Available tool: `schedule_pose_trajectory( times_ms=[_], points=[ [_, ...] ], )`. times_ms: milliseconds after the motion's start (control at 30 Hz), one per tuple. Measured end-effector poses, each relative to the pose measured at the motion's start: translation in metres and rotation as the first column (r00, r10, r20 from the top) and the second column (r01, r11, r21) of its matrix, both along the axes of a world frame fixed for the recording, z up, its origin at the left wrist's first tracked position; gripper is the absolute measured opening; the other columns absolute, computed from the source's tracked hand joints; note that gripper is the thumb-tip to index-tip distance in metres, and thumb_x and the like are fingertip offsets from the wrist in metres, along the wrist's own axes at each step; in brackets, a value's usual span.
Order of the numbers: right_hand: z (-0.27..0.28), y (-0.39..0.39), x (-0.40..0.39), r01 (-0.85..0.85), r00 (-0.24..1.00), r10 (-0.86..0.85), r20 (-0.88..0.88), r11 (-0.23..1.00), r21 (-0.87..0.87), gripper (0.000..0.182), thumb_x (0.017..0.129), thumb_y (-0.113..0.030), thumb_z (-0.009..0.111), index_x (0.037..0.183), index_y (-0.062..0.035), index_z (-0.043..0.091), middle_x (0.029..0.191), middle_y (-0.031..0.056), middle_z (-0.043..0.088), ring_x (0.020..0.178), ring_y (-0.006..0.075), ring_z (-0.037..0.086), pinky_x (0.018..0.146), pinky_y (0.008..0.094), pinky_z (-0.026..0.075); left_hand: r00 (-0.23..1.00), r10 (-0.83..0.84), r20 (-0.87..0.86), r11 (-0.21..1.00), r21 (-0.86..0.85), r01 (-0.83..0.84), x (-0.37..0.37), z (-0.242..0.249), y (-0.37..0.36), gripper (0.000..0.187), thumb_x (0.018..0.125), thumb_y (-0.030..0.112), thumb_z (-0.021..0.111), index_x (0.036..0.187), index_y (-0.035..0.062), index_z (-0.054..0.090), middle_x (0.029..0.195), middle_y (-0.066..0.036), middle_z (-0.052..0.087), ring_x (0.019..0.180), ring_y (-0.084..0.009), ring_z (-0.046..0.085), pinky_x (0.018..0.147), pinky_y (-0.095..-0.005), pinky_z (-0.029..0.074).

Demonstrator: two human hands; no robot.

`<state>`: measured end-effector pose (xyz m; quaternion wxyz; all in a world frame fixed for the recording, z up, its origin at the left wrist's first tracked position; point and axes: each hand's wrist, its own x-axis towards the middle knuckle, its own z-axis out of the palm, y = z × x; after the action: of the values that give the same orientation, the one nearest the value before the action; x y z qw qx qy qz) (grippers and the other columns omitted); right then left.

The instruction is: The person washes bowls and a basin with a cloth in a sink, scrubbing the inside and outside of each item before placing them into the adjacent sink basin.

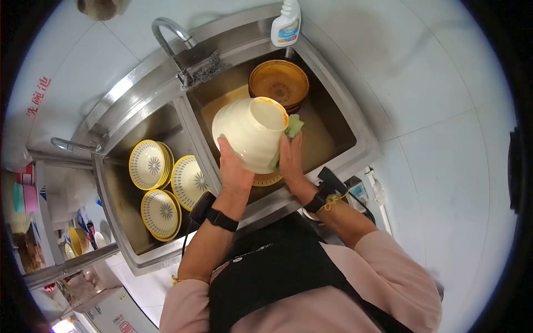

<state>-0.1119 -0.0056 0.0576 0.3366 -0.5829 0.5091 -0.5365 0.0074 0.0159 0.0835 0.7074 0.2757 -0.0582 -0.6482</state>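
Note:
A large cream bowl (244, 139), tilted with its foot ring facing up, is held between both hands over the right sink basin. My left hand (234, 169) grips its near left side, with the fingers partly hidden behind the bowl. On the right side, my right hand (291, 158) presses a green cloth or sponge (294, 126) against the bowl. Orange shows along the foot ring. Beneath the bowl, part of a patterned dish (267, 179) shows in the basin. Brown bowls (278, 83) sit stacked behind it in the murky water.
Patterned bowls with yellow rims (149, 165) stand in stacks in the left basin (125, 216). A faucet (175, 53) rises behind the divider, near a metal scourer (209, 67). One white spray bottle (286, 23) stands on the back rim. Shelves with containers are at far left.

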Motion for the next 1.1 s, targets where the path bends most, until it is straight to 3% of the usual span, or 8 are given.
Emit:
schedule_pose_trajectory(
  times_ms=[300,433,500,567,667,900,1033,1100],
  points=[
    [0.021,0.015,0.003,-0.282,0.766,-0.062,-0.640,0.862,-0.422,0.040,0.068,-0.011,0.053,0.108,-0.0069,0.046,0.112,0.0204,0.040,0.104,0.0382,0.038,0.088,0.0440,0.032,0.958,0.033,0.283,0.976,0.196,-0.092,0.004,0.004,0.002,0.048,0.087,0.038,0.041,0.113,-0.0026,0.042,0.109,-0.013,0.050,0.097,-0.0234,0.052,0.084,-0.0344,0.043],
    [-0.012,-0.026,-0.032,-0.153,0.954,0.094,-0.285,0.969,-0.193,0.031,0.070,-0.006,0.049,0.101,-0.0036,0.048,0.106,0.0182,0.044,0.101,0.0358,0.040,0.086,0.0418,0.035,0.866,0.047,0.498,0.985,0.119,-0.122,0.022,0.005,0.012,0.048,0.087,0.038,0.043,0.108,-0.0050,0.046,0.101,-0.013,0.054,0.092,-0.0215,0.054,0.081,-0.0322,0.044],
    [-0.013,-0.051,-0.060,-0.287,0.880,0.298,-0.371,0.954,0.084,0.026,0.075,-0.008,0.046,0.099,-0.0012,0.049,0.099,0.0190,0.049,0.095,0.0344,0.044,0.083,0.0405,0.037,0.872,0.050,0.486,0.983,0.128,-0.128,0.027,0.010,0.017,0.047,0.087,0.037,0.043,0.108,-0.0053,0.046,0.102,-0.013,0.054,0.092,-0.0214,0.054,0.081,-0.0322,0.044],
    [-0.050,-0.092,-0.087,-0.312,0.606,0.501,-0.618,0.864,0.394,0.025,0.079,-0.012,0.044,0.101,-0.0003,0.051,0.094,0.0201,0.053,0.089,0.0347,0.049,0.079,0.0399,0.040,0.876,0.063,0.479,0.979,0.139,-0.146,0.031,0.005,0.022,0.047,0.087,0.036,0.042,0.108,-0.0056,0.045,0.102,-0.013,0.054,0.092,-0.0213,0.054,0.081,-0.0321,0.044],
    [-0.108,-0.137,-0.112,-0.303,0.318,0.716,-0.622,0.698,0.649,0.028,0.081,-0.015,0.045,0.105,-0.0019,0.051,0.097,0.0185,0.055,0.086,0.0337,0.054,0.076,0.0406,0.042,0.886,0.048,0.462,0.949,0.256,-0.185,0.033,-0.008,0.034,0.046,0.088,0.035,0.042,0.108,-0.0062,0.045,0.102,-0.013,0.054,0.093,-0.0214,0.053,0.081,-0.0323,0.044],
    [-0.193,-0.136,-0.096,-0.212,-0.301,0.809,-0.505,0.459,0.863,0.032,0.081,-0.019,0.045,0.108,-0.0023,0.050,0.103,0.0184,0.053,0.092,0.0318,0.053,0.078,0.0402,0.043,0.922,0.090,0.376,0.925,0.311,-0.217,0.029,-0.014,0.041,0.044,0.088,0.033,0.042,0.108,-0.0054,0.046,0.105,-0.014,0.054,0.092,-0.0214,0.054,0.081,-0.0319,0.044],
    [-0.174,-0.139,-0.090,-0.294,-0.269,0.831,-0.488,0.412,0.863,0.035,0.081,-0.021,0.046,0.110,-0.0024,0.050,0.106,0.0183,0.053,0.096,0.0307,0.052,0.078,0.0400,0.043,0.917,0.095,0.387,0.915,0.328,-0.234,0.030,-0.009,0.040,0.043,0.087,0.033,0.044,0.107,-0.0047,0.047,0.103,-0.013,0.055,0.090,-0.0207,0.055,0.079,-0.0312,0.045],
    [-0.135,-0.140,-0.085,-0.397,0.024,0.842,-0.539,0.503,0.768,0.037,0.084,-0.022,0.043,0.115,-0.0027,0.046,0.111,0.0194,0.050,0.100,0.0294,0.050,0.080,0.0396,0.043,0.917,0.099,0.387,0.898,0.361,-0.250,0.030,-0.008,0.036,0.042,0.087,0.033,0.044,0.106,-0.0043,0.047,0.102,-0.013,0.055,0.090,-0.0207,0.056,0.079,-0.0312,0.046]
  ],
)
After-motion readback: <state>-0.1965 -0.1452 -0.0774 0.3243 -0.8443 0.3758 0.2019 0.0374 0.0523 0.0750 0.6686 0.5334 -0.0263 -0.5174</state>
